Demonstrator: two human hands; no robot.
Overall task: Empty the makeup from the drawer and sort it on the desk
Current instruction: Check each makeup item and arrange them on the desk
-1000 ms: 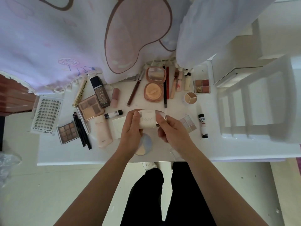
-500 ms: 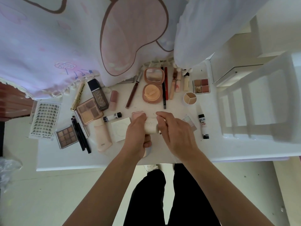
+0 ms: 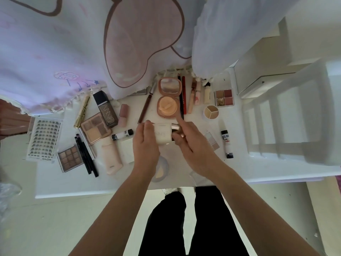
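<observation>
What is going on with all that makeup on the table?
A person stands at a white desk and holds a small white bottle with both hands. The left hand wraps the white body and the right hand grips the shiny cap end. Lots of makeup lies spread out around it: an open peach compact, a brown eyeshadow palette, black pencils and a sheet of false lashes.
</observation>
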